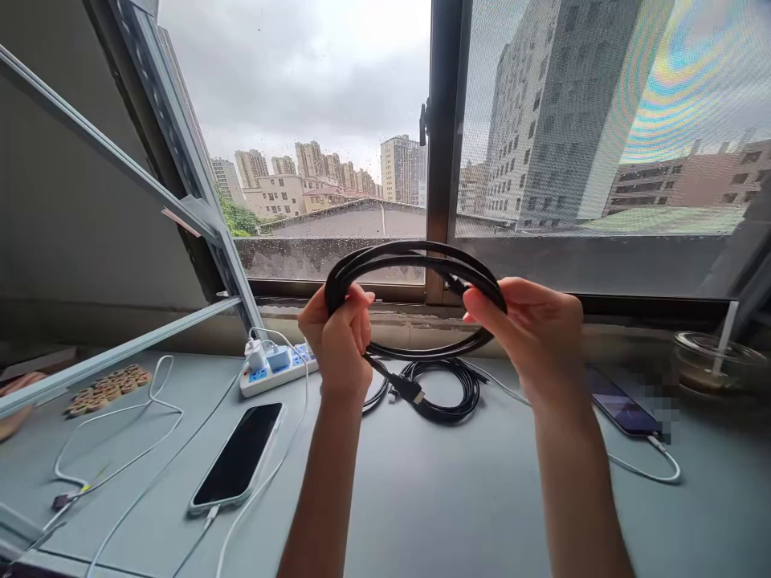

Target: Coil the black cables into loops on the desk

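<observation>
A black HDMI cable [415, 261], wound into a loose coil of several loops, is held up above the table between both hands. My left hand [340, 333] is closed around the coil's left side. The coil's right side is gripped by my right hand [527, 325], thumb towards me. One plug [411, 390] of the cable dangles below my left hand. Near my right thumb another black connector end [454, 283] shows inside the coil, partly hidden. Behind and below, a second coiled black cable [449, 405] lies on the table.
A phone [238, 457] on a charging cable lies at left, beside a white power strip [283, 373]. At right are another charging phone [626, 405] and a lidded cup [716, 365] with a straw. White cables and a wooden trivet [108, 389] lie left; a metal frame [210, 217] stands by the window.
</observation>
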`<action>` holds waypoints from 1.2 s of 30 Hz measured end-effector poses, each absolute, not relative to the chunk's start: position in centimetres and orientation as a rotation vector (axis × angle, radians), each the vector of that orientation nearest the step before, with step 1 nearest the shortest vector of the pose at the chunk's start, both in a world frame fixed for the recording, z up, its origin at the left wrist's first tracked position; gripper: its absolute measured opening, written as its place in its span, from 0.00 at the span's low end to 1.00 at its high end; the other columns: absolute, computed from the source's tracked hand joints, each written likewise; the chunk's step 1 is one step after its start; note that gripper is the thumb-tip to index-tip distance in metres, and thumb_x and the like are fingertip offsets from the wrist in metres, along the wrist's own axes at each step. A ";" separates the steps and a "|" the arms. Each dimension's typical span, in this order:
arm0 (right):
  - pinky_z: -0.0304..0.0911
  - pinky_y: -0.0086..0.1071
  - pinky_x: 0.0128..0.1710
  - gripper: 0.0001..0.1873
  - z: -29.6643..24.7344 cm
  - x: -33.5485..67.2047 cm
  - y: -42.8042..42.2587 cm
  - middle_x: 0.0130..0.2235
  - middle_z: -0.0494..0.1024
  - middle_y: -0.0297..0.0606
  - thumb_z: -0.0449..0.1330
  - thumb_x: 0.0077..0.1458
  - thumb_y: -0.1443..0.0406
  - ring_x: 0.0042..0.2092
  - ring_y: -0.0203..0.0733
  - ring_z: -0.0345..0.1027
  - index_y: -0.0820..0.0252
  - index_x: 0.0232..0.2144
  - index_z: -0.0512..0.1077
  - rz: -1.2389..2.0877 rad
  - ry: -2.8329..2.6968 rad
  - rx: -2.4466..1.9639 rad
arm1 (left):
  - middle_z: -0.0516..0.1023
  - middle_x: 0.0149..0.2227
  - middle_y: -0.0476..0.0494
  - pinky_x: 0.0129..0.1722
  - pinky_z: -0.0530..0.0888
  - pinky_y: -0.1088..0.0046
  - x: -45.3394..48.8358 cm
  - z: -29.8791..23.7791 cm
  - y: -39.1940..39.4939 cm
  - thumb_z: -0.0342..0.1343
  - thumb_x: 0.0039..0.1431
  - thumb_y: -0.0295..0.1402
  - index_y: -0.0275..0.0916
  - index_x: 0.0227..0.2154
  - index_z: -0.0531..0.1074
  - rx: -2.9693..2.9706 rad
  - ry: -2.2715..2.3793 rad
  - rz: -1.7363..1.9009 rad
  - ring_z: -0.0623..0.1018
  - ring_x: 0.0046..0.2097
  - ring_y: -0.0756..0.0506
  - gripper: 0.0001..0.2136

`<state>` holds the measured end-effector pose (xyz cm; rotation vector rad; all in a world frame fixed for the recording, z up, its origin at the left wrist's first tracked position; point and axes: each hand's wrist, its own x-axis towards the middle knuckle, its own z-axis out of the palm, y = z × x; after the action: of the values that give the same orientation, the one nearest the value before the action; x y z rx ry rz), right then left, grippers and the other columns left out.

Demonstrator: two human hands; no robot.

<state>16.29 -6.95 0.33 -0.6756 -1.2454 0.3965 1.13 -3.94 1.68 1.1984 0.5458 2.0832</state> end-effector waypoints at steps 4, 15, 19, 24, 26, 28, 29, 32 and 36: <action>0.60 0.26 0.17 0.17 0.4 17.0 -6.4 0.18 0.74 0.32 0.67 0.44 0.51 0.19 0.33 0.66 0.57 0.17 0.75 0.586 -1.311 -0.655 | 0.50 0.06 0.59 0.10 0.46 0.78 1.8 1.3 -3.4 0.53 0.40 0.23 0.39 0.12 0.66 1.204 0.614 1.997 0.49 0.10 0.57 0.07; 0.51 0.27 0.11 0.29 0.6 17.4 -7.4 0.10 0.60 0.29 0.59 0.47 0.43 0.12 0.30 0.53 0.58 0.10 0.64 1.140 -1.456 -0.498 | 0.52 0.07 0.58 0.10 0.48 0.79 2.0 0.4 -2.6 0.51 0.43 0.28 0.38 0.16 0.69 1.491 0.723 1.453 0.50 0.10 0.57 0.05; 0.56 0.24 0.15 0.25 0.6 17.5 -8.0 0.16 0.70 0.32 0.56 0.54 0.47 0.17 0.31 0.62 0.61 0.21 0.73 1.173 -1.640 -0.577 | 0.51 0.09 0.58 0.12 0.46 0.80 2.5 -0.2 -1.7 0.49 0.41 0.27 0.37 0.15 0.68 1.547 0.844 1.448 0.49 0.12 0.58 0.05; 0.66 0.27 0.27 0.23 0.0 17.8 -7.2 0.27 0.77 0.34 0.59 0.54 0.50 0.26 0.36 0.72 0.59 0.46 0.72 0.776 -1.702 -0.906 | 0.59 0.12 0.55 0.18 0.51 0.81 1.7 -0.4 -0.8 0.51 0.40 0.27 0.36 0.14 0.70 1.664 1.013 1.621 0.56 0.18 0.57 0.06; 0.69 0.32 0.32 0.32 -0.7 17.8 -6.1 0.33 0.79 0.35 0.62 0.51 0.52 0.30 0.38 0.73 0.54 0.56 0.64 0.533 -1.725 -1.062 | 0.64 0.14 0.54 0.20 0.54 0.81 1.3 -0.5 -0.4 0.53 0.39 0.27 0.36 0.15 0.72 1.685 1.062 1.671 0.60 0.20 0.56 0.05; 0.68 0.37 0.39 0.37 -1.4 17.7 -4.8 0.41 0.78 0.37 0.63 0.51 0.56 0.34 0.40 0.74 0.51 0.61 0.57 0.368 -1.805 -1.145 | 0.68 0.16 0.53 0.21 0.56 0.81 1.0 -0.5 -0.2 0.55 0.39 0.27 0.36 0.16 0.73 1.677 1.103 1.694 0.62 0.21 0.55 0.04; 0.68 0.38 0.41 0.36 -1.7 17.6 -4.1 0.43 0.78 0.38 0.61 0.53 0.58 0.35 0.40 0.74 0.50 0.62 0.55 0.337 -1.845 -1.157 | 0.69 0.17 0.52 0.21 0.56 0.81 1.0 -0.5 -0.2 0.55 0.39 0.27 0.35 0.17 0.73 1.662 1.116 1.693 0.63 0.21 0.55 0.03; 0.67 0.37 0.40 0.26 -2.3 17.3 -2.3 0.36 0.78 0.36 0.52 0.61 0.59 0.35 0.41 0.74 0.51 0.61 0.57 0.276 -1.838 -1.200 | 0.69 0.17 0.53 0.20 0.55 0.81 1.3 -0.3 -0.6 0.56 0.39 0.25 0.36 0.18 0.73 1.598 1.102 1.640 0.61 0.20 0.56 0.02; 0.65 0.31 0.32 0.24 -2.6 17.7 -0.9 0.38 0.78 0.34 0.51 0.62 0.59 0.28 0.36 0.72 0.49 0.60 0.59 0.087 -1.694 -1.130 | 0.60 0.14 0.58 0.16 0.49 0.80 2.0 -0.1 -1.1 0.57 0.42 0.27 0.37 0.22 0.72 1.515 1.037 1.494 0.52 0.16 0.58 0.01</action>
<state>17.73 -0.93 -2.58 -1.1302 -1.6944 0.0873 1.96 -1.05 -0.13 1.5151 1.0369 1.4937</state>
